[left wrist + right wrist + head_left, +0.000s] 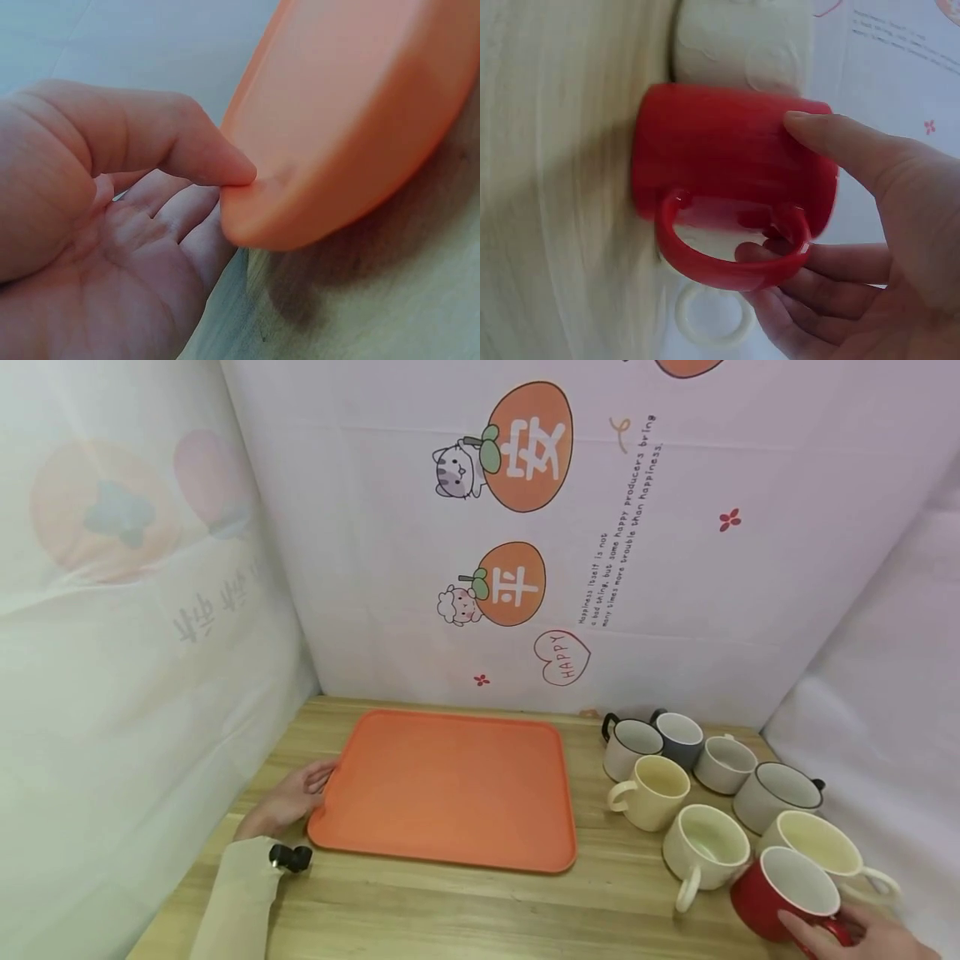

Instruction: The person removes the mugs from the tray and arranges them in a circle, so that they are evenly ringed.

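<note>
An orange tray [450, 789] lies on the wooden table. My left hand [288, 797] pinches its left rim, thumb on top and fingers at the outer side, as the left wrist view shows with the hand [112, 195] and tray [330, 142] up close. At the lower right, my right hand [870, 937] holds a red mug [761, 902] with a white inside. In the right wrist view the thumb of that hand [900, 225] presses the mug's side [720, 142], and fingers pass behind its handle [735, 275]. The mug stands upright beside two cream mugs.
Several mugs stand close together on the right: a yellow one [660, 793], a cream one [701, 852], a pale yellow one [821, 843], a dark grey one [684, 747] and white ones [768, 806]. Printed white cloth [397, 568] walls the table's back and sides.
</note>
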`<act>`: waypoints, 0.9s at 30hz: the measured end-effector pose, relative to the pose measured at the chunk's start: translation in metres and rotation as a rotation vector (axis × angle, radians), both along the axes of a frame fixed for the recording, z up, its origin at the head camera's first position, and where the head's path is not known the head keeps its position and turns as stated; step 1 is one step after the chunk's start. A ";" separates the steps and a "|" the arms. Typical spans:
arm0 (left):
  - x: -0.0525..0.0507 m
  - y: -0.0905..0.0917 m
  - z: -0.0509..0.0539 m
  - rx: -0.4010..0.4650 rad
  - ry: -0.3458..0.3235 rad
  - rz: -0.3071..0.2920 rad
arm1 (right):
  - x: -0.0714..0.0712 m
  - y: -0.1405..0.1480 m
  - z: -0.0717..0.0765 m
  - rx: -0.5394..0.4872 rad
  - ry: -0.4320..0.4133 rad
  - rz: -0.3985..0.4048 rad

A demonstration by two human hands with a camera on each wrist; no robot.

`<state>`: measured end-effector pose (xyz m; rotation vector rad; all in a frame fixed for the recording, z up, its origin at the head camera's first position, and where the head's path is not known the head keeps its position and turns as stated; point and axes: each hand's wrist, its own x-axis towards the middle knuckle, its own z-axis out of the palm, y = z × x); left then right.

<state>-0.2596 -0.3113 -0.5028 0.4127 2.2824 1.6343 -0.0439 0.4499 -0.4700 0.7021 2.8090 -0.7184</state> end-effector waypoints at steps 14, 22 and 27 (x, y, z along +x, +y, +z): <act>-0.002 0.000 -0.002 -0.008 0.004 0.004 | -0.005 -0.026 0.000 0.246 0.305 0.028; -0.004 0.001 -0.001 -0.048 0.019 0.009 | -0.004 -0.032 0.014 0.261 0.257 0.051; -0.003 0.003 0.004 -0.146 0.066 0.019 | -0.008 -0.051 0.039 0.310 0.384 0.143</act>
